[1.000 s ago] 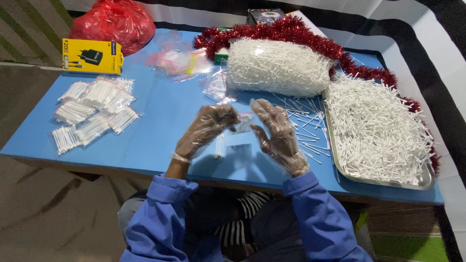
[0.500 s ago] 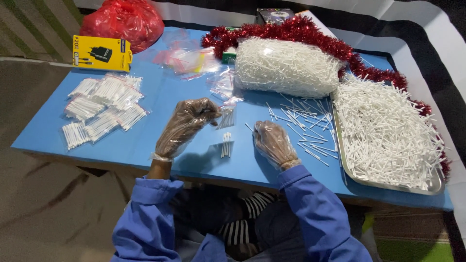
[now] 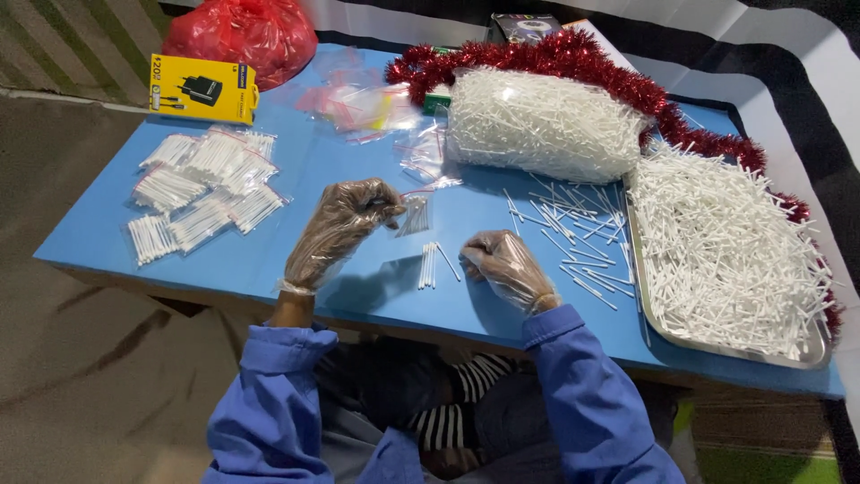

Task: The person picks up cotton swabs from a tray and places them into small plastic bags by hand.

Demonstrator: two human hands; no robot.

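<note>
Since half a second ago, our right hand (image 3: 506, 269) has dropped onto the surface (image 3: 358, 278) beside a small bunch of white cotton swabs (image 3: 428, 265), while our left hand (image 3: 345, 229) has lifted a little clear bag (image 3: 414, 213) a touch higher. Both hands wear thin clear gloves and sit well apart. We see the left hand pinched shut on the bag's upper edge, a few swabs already inside it; the right hand is curled over, fingers bent toward the bunch, and we cannot tell whether it grips any swab.

We judge the step in hand to be gathering a counted bunch for the held bag. Next, we think, the right hand needs to close round the bunch with the sticks kept parallel, and the left must hold the bag mouth open so the ends slide in without snagging.

Filled bags (image 3: 202, 193) lie in a cluster at the far left of the surface. Loose swabs (image 3: 573, 237) are scattered to the right, next to a metal tray (image 3: 788, 357) heaped with more. A large clear sack of swabs (image 3: 537, 125) rests behind, ringed by red tinsel (image 3: 573, 49).
</note>
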